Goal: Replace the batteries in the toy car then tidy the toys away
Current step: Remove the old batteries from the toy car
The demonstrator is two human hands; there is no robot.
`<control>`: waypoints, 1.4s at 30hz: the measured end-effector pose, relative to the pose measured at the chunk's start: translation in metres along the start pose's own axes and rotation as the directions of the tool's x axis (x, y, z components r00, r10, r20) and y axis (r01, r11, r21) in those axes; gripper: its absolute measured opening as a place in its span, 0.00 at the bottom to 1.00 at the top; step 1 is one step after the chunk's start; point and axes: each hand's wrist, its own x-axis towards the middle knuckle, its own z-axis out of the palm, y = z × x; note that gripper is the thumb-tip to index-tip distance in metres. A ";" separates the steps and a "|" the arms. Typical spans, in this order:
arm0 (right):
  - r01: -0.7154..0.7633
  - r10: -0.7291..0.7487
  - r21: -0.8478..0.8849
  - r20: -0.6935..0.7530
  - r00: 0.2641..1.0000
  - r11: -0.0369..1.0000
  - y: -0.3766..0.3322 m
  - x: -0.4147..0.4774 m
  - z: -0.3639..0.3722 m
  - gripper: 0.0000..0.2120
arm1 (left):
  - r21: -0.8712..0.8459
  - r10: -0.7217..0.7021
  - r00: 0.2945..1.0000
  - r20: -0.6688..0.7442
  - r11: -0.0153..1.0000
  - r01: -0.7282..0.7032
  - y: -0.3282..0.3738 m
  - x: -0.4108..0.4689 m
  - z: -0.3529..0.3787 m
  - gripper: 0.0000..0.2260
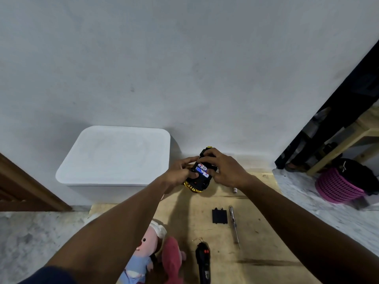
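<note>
A black and gold toy car [196, 185] is held upside down above the wooden board, its battery bay open with blue-labelled batteries [202, 170] showing inside. My left hand [179, 173] grips the car's left side, thumb on its underside. My right hand [222, 168] curls over the car's far end and right side, fingertips on the batteries. The black battery cover [219, 216] lies on the board, beside a screwdriver [234, 225]. A loose battery [235, 190] lies near my right wrist.
A white lidded storage box [114, 158] stands against the wall at left. A pink plush doll [147, 249] and a black remote control [203, 261] lie at the board's near end. A pink basket [338, 186] sits on the floor at right, beneath a wooden frame [336, 152].
</note>
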 end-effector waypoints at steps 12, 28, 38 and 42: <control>0.051 -0.062 0.108 0.103 0.993 0.993 0.007 0.007 -0.002 0.20 | -0.073 -0.004 1.000 -0.002 0.997 0.003 -0.009 0.003 -0.001 0.26; -0.042 0.101 0.489 -0.095 0.990 0.872 -0.003 0.006 0.000 0.11 | -0.032 -0.030 0.999 -0.016 0.999 0.030 -0.003 0.002 0.004 0.28; -0.097 0.294 0.649 -0.203 0.934 0.754 0.003 0.006 -0.011 0.11 | 0.073 -0.028 1.000 0.005 0.997 0.028 0.000 0.001 0.009 0.43; -0.097 0.316 0.684 -0.203 0.927 0.723 0.003 0.004 -0.012 0.10 | 0.055 0.003 1.000 -0.003 0.998 -0.003 0.002 0.003 0.012 0.42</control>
